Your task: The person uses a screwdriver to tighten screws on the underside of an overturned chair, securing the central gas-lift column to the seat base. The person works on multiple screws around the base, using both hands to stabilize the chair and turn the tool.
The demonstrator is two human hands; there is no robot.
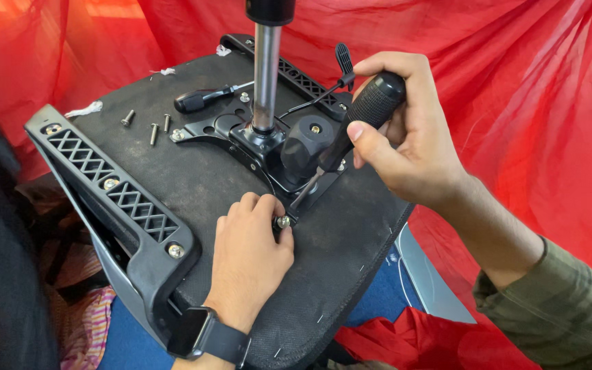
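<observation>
An upturned office chair seat [193,178] lies in front of me, its black fabric underside up. A black metal mechanism plate [241,140] with a chrome gas cylinder [266,75] is mounted at its middle. My right hand [405,130] grips a black-handled screwdriver [371,109], its tip angled down toward a silver screw [284,221] at the plate's near corner. My left hand [248,253], a dark smartwatch on the wrist, pinches that screw with its fingertips. A round black tension knob [306,140] sits beside the cylinder.
Three loose screws [152,127] lie on the seat at the far left, near a second black-handled tool [203,98]. A black plastic armrest bracket [114,195] with lattice holes runs along the left edge. Red cloth [515,82] hangs behind and to the right.
</observation>
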